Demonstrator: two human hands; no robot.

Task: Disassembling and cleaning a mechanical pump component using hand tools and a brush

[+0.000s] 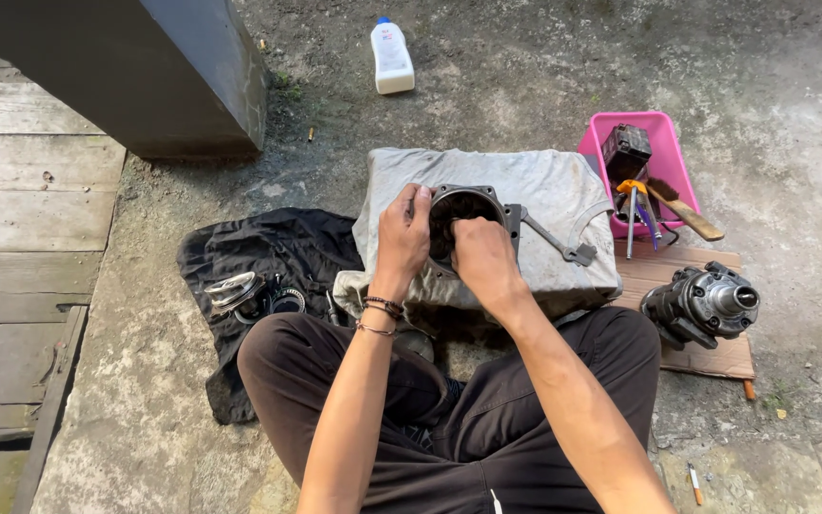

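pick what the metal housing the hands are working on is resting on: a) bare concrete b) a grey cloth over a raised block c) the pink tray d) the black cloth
b: the metal housing, held by the left hand and right hand, sits on the grey cloth, apart from the pink tray and the black cloth.

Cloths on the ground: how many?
2. A grey cloth lies under the round metal housing that the left hand and right hand work on; a black cloth lies left of it, carrying small metal parts. Others may be hidden.
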